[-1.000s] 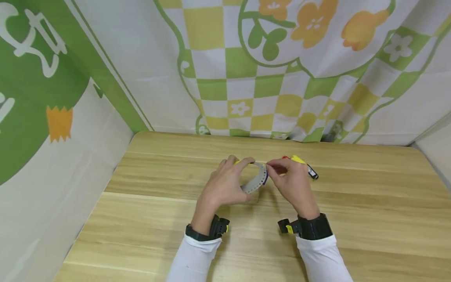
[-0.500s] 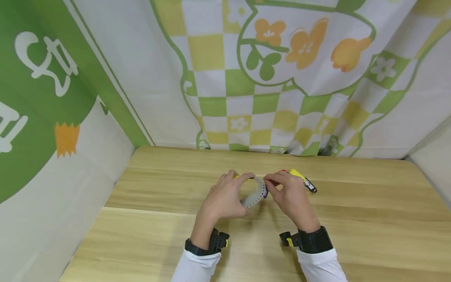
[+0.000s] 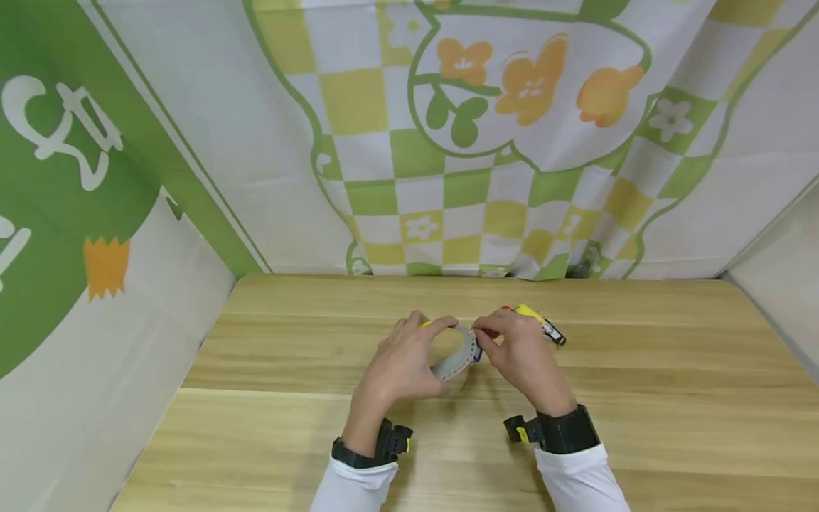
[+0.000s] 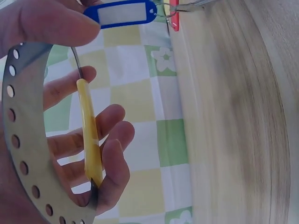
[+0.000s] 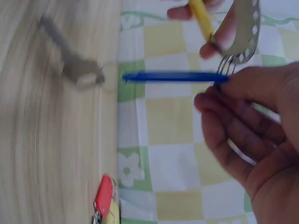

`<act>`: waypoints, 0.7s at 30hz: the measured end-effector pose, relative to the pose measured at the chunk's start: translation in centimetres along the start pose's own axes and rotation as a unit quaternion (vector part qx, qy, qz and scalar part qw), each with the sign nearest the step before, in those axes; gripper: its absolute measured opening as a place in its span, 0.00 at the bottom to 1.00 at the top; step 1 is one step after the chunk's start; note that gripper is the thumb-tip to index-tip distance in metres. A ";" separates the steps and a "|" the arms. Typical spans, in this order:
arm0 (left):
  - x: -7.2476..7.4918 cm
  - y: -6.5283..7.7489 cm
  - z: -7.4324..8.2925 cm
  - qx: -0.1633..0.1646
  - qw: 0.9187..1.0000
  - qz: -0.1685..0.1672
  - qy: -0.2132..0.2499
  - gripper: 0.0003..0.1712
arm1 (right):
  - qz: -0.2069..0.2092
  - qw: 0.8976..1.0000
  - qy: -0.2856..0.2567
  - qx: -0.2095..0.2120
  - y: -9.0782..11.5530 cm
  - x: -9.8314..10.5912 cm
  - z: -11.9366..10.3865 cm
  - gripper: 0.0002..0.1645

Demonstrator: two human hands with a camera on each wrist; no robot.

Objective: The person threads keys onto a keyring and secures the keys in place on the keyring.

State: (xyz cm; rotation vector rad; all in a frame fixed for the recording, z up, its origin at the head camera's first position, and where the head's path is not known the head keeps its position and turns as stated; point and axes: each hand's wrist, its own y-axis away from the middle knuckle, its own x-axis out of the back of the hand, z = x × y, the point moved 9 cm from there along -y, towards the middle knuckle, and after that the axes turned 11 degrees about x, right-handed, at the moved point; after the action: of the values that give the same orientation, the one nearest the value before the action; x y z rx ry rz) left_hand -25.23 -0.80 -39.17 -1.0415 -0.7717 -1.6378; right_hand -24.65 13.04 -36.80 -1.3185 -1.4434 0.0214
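Observation:
My left hand [image 3: 399, 363] grips a hoop made of a grey metal band [image 3: 456, 364] with a row of holes and a yellow, handle-like section [image 4: 91, 130]. The fingers curl at the yellow section in the left wrist view. At the hoop's right side, my right hand [image 3: 521, 352] pinches near small wire rings [image 5: 227, 65] right at the band's end hole. A blue key tag [image 5: 173, 76] with a white label [image 4: 122, 13] extends from the pinch. From the tag's other end hangs a metal key [image 5: 74, 65], blurred in the right wrist view.
Behind my right hand on the wooden table [image 3: 256, 441] lie a red key tag [image 5: 104, 191], a yellow key tag [image 3: 527, 311] and a black-and-white piece [image 3: 553, 332]. A checked curtain [image 3: 467, 192] hangs along the table's back edge, and a printed cloth [image 3: 160, 284] covers the left side.
The head view has tilted up, then shifted slightly right. Both hands keep their holds on the hoop and at the blue tag's rings, with only slight finger movement.

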 end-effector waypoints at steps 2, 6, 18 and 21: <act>-0.1 0.1 -0.2 0.002 1.000 -0.002 0.005 0.50 | 0.002 1.000 0.000 0.013 0.0 0.0 -0.2 0.06; -0.1 0.0 -0.3 0.004 1.000 0.002 0.007 0.52 | 0.007 0.999 -0.020 -0.023 0.2 0.0 0.6 0.06; 0.3 -0.1 -0.3 0.008 1.000 0.023 0.003 0.52 | 0.007 0.998 -0.027 -0.059 0.2 0.1 0.8 0.05; 0.2 0.0 -0.3 0.005 1.000 0.012 0.001 0.52 | 0.007 1.000 0.006 -0.006 0.0 0.1 0.0 0.05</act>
State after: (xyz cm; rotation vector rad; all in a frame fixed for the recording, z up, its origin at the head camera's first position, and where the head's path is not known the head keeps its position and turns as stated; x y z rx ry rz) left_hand -25.39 -1.17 -39.12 -1.0379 -0.7612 -1.6127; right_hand -24.63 13.13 -36.72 -1.3367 -1.4261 0.0137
